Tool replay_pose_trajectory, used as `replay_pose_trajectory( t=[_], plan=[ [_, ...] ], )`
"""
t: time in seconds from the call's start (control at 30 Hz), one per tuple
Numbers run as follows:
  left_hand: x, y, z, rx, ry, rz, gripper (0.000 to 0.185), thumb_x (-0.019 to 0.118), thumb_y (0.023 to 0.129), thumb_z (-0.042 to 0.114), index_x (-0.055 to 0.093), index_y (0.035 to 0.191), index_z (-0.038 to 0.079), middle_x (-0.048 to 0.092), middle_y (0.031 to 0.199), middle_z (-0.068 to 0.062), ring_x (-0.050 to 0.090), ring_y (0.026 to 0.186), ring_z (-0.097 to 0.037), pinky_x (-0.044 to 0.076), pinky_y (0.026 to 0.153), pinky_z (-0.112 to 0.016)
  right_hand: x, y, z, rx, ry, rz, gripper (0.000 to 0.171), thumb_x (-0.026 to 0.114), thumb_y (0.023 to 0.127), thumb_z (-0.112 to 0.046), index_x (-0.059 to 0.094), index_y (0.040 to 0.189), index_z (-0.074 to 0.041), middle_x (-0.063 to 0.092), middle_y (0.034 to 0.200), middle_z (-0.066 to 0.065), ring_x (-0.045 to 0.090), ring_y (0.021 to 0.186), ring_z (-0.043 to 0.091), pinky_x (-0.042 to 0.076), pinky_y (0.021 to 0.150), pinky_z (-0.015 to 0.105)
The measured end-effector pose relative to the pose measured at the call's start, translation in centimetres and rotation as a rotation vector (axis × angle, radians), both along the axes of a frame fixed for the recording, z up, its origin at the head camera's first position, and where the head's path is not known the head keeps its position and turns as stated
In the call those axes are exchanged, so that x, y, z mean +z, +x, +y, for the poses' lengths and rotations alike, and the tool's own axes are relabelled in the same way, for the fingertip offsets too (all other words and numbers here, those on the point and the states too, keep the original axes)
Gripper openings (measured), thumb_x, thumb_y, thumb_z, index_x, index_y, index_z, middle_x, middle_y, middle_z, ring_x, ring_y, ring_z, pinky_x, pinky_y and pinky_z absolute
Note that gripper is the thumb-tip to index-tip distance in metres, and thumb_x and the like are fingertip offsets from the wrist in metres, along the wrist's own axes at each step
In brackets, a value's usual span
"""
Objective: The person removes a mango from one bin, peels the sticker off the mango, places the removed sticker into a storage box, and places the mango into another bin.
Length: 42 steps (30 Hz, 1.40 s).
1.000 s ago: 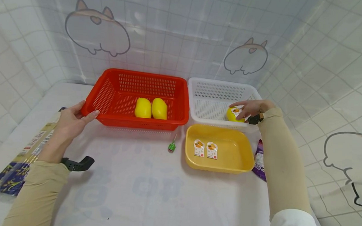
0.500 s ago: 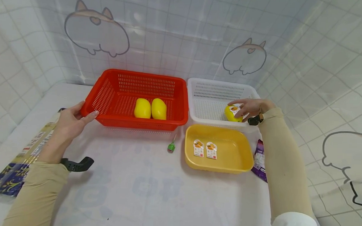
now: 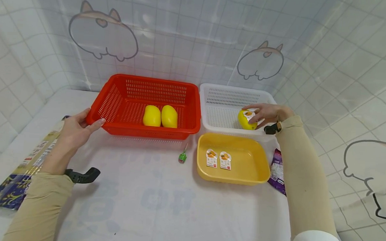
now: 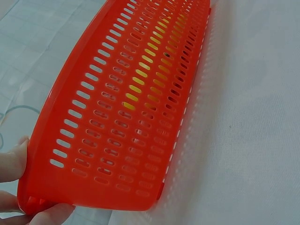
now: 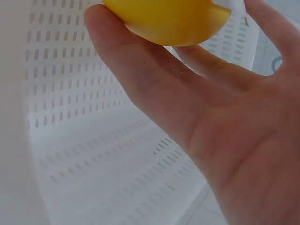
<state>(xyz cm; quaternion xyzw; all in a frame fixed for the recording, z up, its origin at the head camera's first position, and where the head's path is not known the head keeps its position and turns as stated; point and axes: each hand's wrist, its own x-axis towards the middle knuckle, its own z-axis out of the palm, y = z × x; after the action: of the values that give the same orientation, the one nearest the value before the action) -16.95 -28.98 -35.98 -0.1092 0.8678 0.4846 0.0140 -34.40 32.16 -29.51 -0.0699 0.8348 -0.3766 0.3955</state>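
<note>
With our right hand [image 3: 270, 113] we are gripping a yellow mango [image 3: 246, 120], holding it inside the white basket [image 3: 224, 96]. Our left hand [image 3: 76, 130] is clasping the near-left corner of the red basket [image 3: 123, 96], which is sitting on the surface [image 3: 152, 190].

A: Any legible text? 2 labels [image 3: 219, 159] in the yellow tray [image 3: 255, 174] carry fruit pictures; their print is too small.

B: Same for the purple packet [image 3: 276, 172]: unreadable.
</note>
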Motion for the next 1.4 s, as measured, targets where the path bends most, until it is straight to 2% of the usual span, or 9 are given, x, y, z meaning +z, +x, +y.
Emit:
replay_pose_trajectory(
  t=[0.13, 0.37, 0.6, 0.9, 1.2, 1.4],
  plan=[
    [0.0, 0.0, 0.0, 0.002, -0.004, 0.005, 0.099, 0.051, 0.094, 0.062, -0.003, 0.159, 0.012, 0.024, 0.162, -0.024, 0.035, 0.139, -0.041, 0.037, 0.112, -0.059, 0.1, 0.2, -0.2, 0.008, -0.006, 0.011, 0.084, 0.071, 0.093, -0.012, 0.021, 0.16, -0.015, -0.011, 0.164, 0.027, 0.006, 0.15, 0.047, 0.046, 0.104, 0.059],
    [0.0, 0.1, 0.0, -0.011, -0.001, 0.018, 0.094, 0.051, 0.097, 0.056, -0.003, 0.159, 0.01, 0.02, 0.163, -0.025, 0.033, 0.141, -0.043, 0.034, 0.113, -0.06, 0.5, 0.8, -0.4, -0.001, 0.0, 0.062, 0.083, 0.073, 0.092, -0.014, 0.025, 0.16, -0.016, -0.007, 0.164, 0.027, 0.013, 0.15, 0.045, 0.05, 0.102, 0.056],
    [0.1, 0.1, 0.0, -0.007, 0.001, 0.014, 0.093, 0.051, 0.098, 0.056, -0.004, 0.159, 0.011, 0.02, 0.163, -0.024, 0.033, 0.141, -0.043, 0.034, 0.113, -0.06, 1.0, 1.5, -0.8, -0.014, 0.0, 0.121, 0.084, 0.075, 0.091, -0.016, 0.026, 0.159, -0.019, -0.005, 0.164, 0.027, 0.012, 0.15, 0.045, 0.05, 0.101, 0.057],
    [0.0, 0.1, 0.1, -0.007, 0.005, 0.016, 0.094, 0.051, 0.098, 0.056, -0.004, 0.159, 0.011, 0.021, 0.163, -0.024, 0.033, 0.14, -0.043, 0.035, 0.112, -0.061, 2.2, 3.5, -2.1, -0.09, -0.033, 0.206, 0.079, 0.07, 0.095, -0.014, 0.025, 0.16, -0.018, -0.003, 0.164, 0.029, 0.036, 0.142, 0.044, 0.046, 0.104, 0.059],
    [0.0, 0.2, 0.1, -0.009, 0.001, 0.011, 0.096, 0.05, 0.096, 0.06, -0.005, 0.159, 0.012, 0.02, 0.163, -0.024, 0.032, 0.14, -0.043, 0.035, 0.112, -0.061, 2.8, 5.0, -3.1, -0.121, -0.051, 0.272, 0.078, 0.069, 0.094, -0.013, 0.027, 0.159, -0.019, -0.001, 0.164, 0.027, 0.037, 0.14, 0.044, 0.046, 0.104, 0.059],
    [0.0, 0.2, 0.1, -0.011, 0.005, 0.013, 0.094, 0.05, 0.098, 0.057, -0.005, 0.159, 0.012, 0.02, 0.163, -0.024, 0.032, 0.14, -0.043, 0.035, 0.112, -0.062, 2.8, 5.9, -3.8, -0.148, -0.043, 0.334, 0.077, 0.072, 0.092, -0.012, 0.031, 0.158, -0.019, 0.005, 0.165, 0.025, 0.042, 0.137, 0.043, 0.052, 0.099, 0.054]
  ],
)
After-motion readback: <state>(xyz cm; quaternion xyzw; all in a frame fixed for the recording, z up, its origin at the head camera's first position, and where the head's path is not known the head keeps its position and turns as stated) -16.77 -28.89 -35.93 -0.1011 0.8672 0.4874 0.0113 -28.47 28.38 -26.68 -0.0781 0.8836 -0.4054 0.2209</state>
